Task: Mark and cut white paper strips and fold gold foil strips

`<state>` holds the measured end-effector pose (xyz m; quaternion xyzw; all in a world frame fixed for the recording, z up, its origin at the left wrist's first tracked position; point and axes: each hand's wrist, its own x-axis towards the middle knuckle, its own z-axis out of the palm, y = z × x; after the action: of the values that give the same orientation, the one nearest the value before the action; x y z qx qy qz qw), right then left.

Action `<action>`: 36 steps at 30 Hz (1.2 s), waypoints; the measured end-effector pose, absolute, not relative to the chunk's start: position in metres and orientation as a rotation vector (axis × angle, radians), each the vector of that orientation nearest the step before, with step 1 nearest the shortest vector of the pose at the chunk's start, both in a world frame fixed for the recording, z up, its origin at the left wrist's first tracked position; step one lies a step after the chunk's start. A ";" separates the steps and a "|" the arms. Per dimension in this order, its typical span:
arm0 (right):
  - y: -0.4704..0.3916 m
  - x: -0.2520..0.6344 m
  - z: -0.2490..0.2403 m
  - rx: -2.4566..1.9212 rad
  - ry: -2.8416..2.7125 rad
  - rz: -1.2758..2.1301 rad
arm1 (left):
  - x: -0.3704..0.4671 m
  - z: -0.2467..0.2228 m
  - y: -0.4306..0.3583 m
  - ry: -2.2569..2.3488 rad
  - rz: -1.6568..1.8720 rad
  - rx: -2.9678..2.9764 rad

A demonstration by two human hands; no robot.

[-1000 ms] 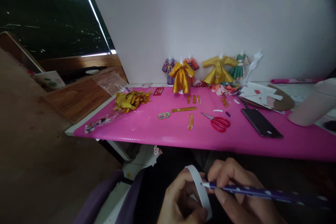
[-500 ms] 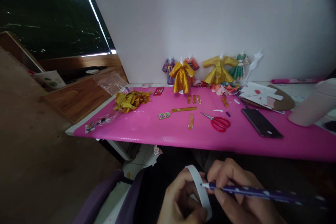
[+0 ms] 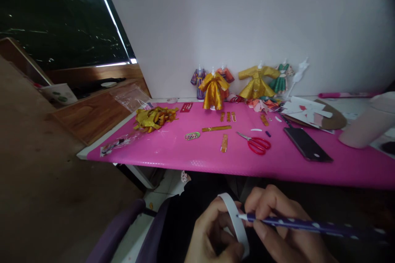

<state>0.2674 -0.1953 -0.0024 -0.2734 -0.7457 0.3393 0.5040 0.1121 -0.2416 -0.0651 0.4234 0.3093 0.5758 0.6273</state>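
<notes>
My left hand point(image 3: 212, 232), low in the head view, is closed around a narrow white strip point(image 3: 235, 218) that bows over the fingers. Pinched in my right hand point(image 3: 282, 224) is a dark purple pen point(image 3: 296, 224) with pale spots. Its tip meets the strip's face or hovers just over it; I cannot tell which. Both hands are above my lap, in front of the table. Beyond them on the pink table mat point(image 3: 173, 152) lie red-handled scissors point(image 3: 258, 144), a gold strip point(image 3: 216, 128) and a short orange-gold piece point(image 3: 224, 143).
Small dressed figures, including one in a gold gown point(image 3: 213, 92), stand along the wall. Gold fabric scraps point(image 3: 154, 118) are heaped at the left. A black phone-like slab point(image 3: 307, 144), paper pieces point(image 3: 304, 111) and a pale bottle point(image 3: 367, 125) occupy the right side.
The pen has shifted very slightly to the right along with my right hand. My left hand and the white strip stay almost in place.
</notes>
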 end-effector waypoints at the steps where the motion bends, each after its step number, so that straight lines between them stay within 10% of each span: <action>1: -0.196 0.268 -0.003 -0.661 -1.787 0.822 | 0.112 -0.063 -0.242 0.712 1.315 0.967; 36: -0.198 0.267 0.006 -0.757 -1.841 0.891 | 0.113 -0.051 -0.240 0.716 1.318 0.994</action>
<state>0.2669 -0.1983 0.0062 -0.3080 -0.7486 0.3622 0.4621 0.1131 -0.2401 -0.0511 0.4326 0.3116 0.5735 0.6219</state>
